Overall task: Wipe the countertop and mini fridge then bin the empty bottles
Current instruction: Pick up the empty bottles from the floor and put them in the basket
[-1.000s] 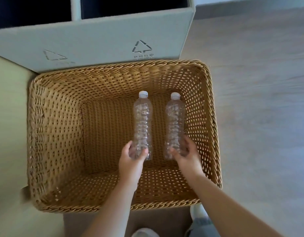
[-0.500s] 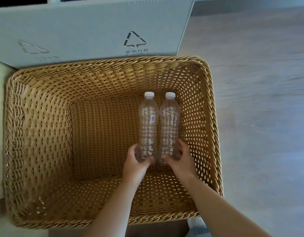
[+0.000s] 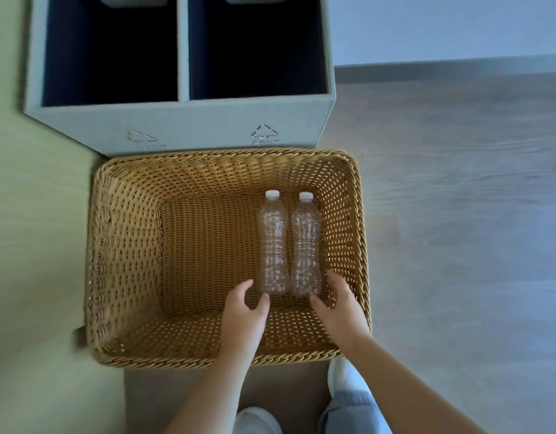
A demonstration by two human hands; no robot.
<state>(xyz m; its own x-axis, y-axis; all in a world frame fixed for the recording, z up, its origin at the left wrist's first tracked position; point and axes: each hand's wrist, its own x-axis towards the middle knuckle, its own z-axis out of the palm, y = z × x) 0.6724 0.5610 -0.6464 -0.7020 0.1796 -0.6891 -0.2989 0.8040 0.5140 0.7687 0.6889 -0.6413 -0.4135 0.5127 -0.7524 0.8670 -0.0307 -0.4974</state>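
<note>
Bottles: two clear empty bottles lie side by side on the floor of the wicker basket (image 3: 123, 245), towards its right side, white caps pointing away from the person.
Left bottle (image 3: 272, 245): its base sits just beyond the left hand's (image 3: 243, 317) fingertips.
Right bottle (image 3: 306, 245): its base is just beside the right hand's (image 3: 340, 311) thumb, touching or nearly so; too close to call.
Left hand: fingers spread and curled, loose, gripping nothing, hovering low inside the basket at the near wall.
Right hand: fingers apart, cupped towards the right bottle's base, holding nothing.
Arms: both forearms reach down over the basket's near rim.
Bin (image 3: 182, 126): grey, two dark compartments, right behind the basket.
Floor (image 3: 458, 214): grey wood-look boards to the right.
</note>
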